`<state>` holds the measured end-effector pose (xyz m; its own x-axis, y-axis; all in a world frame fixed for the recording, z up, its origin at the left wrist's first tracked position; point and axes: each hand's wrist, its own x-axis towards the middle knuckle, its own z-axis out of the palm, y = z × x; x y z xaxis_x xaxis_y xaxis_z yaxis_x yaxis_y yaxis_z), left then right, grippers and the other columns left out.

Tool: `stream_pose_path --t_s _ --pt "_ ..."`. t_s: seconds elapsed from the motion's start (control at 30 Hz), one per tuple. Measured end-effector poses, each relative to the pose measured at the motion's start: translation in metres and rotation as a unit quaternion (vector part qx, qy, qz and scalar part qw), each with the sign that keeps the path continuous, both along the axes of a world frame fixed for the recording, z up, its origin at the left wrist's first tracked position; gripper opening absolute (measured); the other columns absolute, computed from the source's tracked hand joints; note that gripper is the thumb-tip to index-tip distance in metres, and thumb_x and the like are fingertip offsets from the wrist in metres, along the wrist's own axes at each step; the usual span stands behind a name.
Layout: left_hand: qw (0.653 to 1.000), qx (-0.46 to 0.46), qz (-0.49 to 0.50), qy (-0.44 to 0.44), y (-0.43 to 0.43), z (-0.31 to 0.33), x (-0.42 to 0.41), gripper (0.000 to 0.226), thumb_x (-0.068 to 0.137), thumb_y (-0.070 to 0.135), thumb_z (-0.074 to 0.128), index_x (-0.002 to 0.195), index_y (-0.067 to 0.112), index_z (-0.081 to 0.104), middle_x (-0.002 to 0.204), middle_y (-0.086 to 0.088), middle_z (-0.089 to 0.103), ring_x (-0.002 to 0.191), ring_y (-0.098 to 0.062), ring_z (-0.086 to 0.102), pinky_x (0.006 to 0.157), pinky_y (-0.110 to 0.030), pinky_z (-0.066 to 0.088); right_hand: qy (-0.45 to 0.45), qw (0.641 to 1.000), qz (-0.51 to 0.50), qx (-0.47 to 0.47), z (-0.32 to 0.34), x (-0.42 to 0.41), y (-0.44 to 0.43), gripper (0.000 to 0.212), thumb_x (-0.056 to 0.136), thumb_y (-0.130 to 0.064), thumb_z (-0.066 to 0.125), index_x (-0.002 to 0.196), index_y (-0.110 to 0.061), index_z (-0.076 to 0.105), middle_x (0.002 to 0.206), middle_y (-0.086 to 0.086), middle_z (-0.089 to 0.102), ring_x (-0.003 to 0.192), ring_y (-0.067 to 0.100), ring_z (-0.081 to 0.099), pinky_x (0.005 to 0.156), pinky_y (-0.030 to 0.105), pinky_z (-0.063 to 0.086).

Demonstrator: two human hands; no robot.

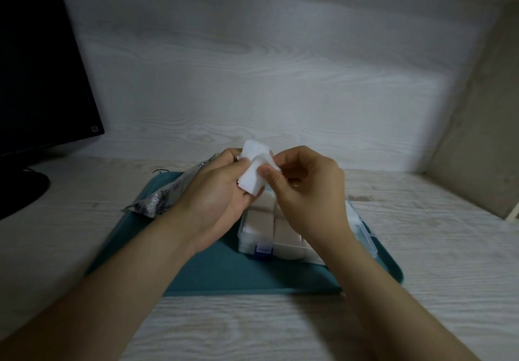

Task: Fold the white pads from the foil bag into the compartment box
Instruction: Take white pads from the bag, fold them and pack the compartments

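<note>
A: Where is the white pad (254, 169) found, and how is it held?

B: It is held in the air above the far side of the compartment box (289, 251), pinched between both hands. The left hand (222, 192) is curled round its left edge, thumb on the front; the right hand (306, 192) is closed on its right edge, thumb pressed onto the lower part. The pad is seen partly creased, one flap bent toward the middle

A: Which step is judged to be in hand?

B: The folding itself: the pad is already out of the foil bag (165, 196), which is seen lying at the left of the teal tray (224, 270), and the fold is not yet pressed flat. The box is set on the tray below the hands and appears open, a blue latch (263, 251) at its near wall. Pale squares are seen in the near compartments; that they are folded pads is likely but cannot be told

A: What is called for next?

B: The flap would need to be brought over and squeezed flat, so that a packet small enough for one compartment is made, and then lowered into a free cell. Which cell is free is hidden by the hands. Around the tray the pale wood-grain surface (435, 248) is seen, with a dark monitor (42, 65) at the far left
</note>
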<state>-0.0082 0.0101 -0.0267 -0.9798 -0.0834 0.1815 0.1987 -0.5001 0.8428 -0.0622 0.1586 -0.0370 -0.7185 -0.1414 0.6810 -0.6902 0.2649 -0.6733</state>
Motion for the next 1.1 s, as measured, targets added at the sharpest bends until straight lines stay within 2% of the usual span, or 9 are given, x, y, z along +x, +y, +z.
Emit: stream_pose_path --t_s 0.13,0.27,0.43,0.57,0.67,0.73,0.9,1.0,1.1 --pt "1.0 0.011 0.026 0.006 -0.003 0.001 -0.002 0.027 0.113 0.006 0.039 0.133 0.0 0.056 0.131 -0.018 0.072 0.122 -0.028 0.071 0.111 -0.044 0.052 -0.022 0.998 0.039 -0.051 0.005 -0.001 0.004 0.01 0.091 -0.018 0.082 0.094 -0.015 0.073 0.084 -0.006 0.077 0.078 0.011 0.075 0.074 0.038 0.064" --pt "0.994 -0.069 0.086 -0.005 -0.007 -0.002 -0.003 0.022 0.112 0.008 0.046 0.123 0.006 0.066 0.124 -0.014 0.076 0.115 -0.026 0.075 0.102 -0.045 0.059 -0.011 0.986 0.102 -0.133 0.017 -0.001 0.012 0.006 0.099 -0.005 0.07 0.104 -0.008 0.071 0.09 -0.002 0.075 0.075 0.009 0.072 0.068 0.03 0.06" --pt "0.982 -0.174 0.08 0.007 -0.008 -0.006 -0.002 0.029 0.112 0.009 0.049 0.133 0.013 0.069 0.123 -0.007 0.077 0.114 -0.023 0.075 0.092 -0.037 0.063 -0.026 0.987 0.148 -0.057 0.013 -0.003 0.013 0.018 0.097 -0.003 0.071 0.111 -0.013 0.075 0.09 0.01 0.075 0.08 0.025 0.072 0.073 0.042 0.061" --pt "0.979 -0.195 0.062 0.023 -0.009 -0.006 -0.002 0.031 0.113 0.011 0.046 0.132 0.016 0.07 0.122 -0.008 0.077 0.117 -0.025 0.073 0.093 -0.037 0.063 -0.031 0.993 0.111 -0.04 0.009 -0.006 0.011 0.02 0.091 -0.009 0.081 0.108 -0.018 0.076 0.078 0.004 0.072 0.072 0.02 0.072 0.067 0.031 0.059" --pt "0.981 -0.19 0.029 0.023 -0.011 -0.009 -0.005 0.033 0.114 0.017 0.046 0.132 0.02 0.073 0.123 -0.016 0.057 0.128 -0.047 0.059 0.097 -0.039 0.061 -0.032 0.994 0.1 -0.033 0.009 -0.007 0.012 0.022 0.089 -0.01 0.083 0.109 -0.017 0.076 0.079 0.002 0.074 0.074 0.018 0.074 0.07 0.032 0.062" --pt "0.982 -0.186 0.021 0.021 -0.011 -0.009 -0.006 0.034 0.114 0.015 0.044 0.133 0.019 0.072 0.123 -0.017 0.058 0.133 -0.056 0.053 0.097 -0.038 0.061 -0.03 0.994 0.097 -0.034 0.009 -0.007 0.012 0.022 0.089 -0.011 0.084 0.109 -0.017 0.076 0.08 0.001 0.075 0.076 0.018 0.075 0.071 0.033 0.063" --pt "0.979 -0.2 0.014 0.047 -0.007 -0.006 -0.001 0.034 0.114 0.01 0.041 0.138 0.013 0.065 0.127 -0.015 0.075 0.12 -0.024 0.072 0.1 -0.036 0.06 -0.016 0.997 0.071 -0.033 0.009 -0.004 0.011 0.024 0.088 -0.014 0.085 0.109 -0.02 0.073 0.084 -0.005 0.073 0.074 0.015 0.073 0.067 0.031 0.061" --pt "0.981 -0.188 0.012 0.047 -0.007 -0.008 -0.004 0.033 0.113 0.01 0.043 0.134 0.014 0.069 0.126 -0.015 0.073 0.125 -0.026 0.067 0.098 -0.035 0.06 0.014 0.999 0.032 -0.019 0.006 -0.005 0.009 0.023 0.088 -0.019 0.084 0.106 -0.026 0.072 0.097 -0.008 0.07 0.075 0.013 0.071 0.067 0.028 0.059" --pt "0.981 -0.19 0.013 0.043 -0.008 -0.01 -0.006 0.033 0.113 0.011 0.046 0.128 0.016 0.075 0.12 -0.028 0.063 0.122 -0.039 0.062 0.099 -0.036 0.06 0.09 0.994 -0.032 0.051 0.004 -0.006 0.009 0.013 0.088 -0.025 0.084 0.098 -0.031 0.078 0.102 -0.009 0.064 0.086 0.005 0.063 0.072 0.01 0.044"
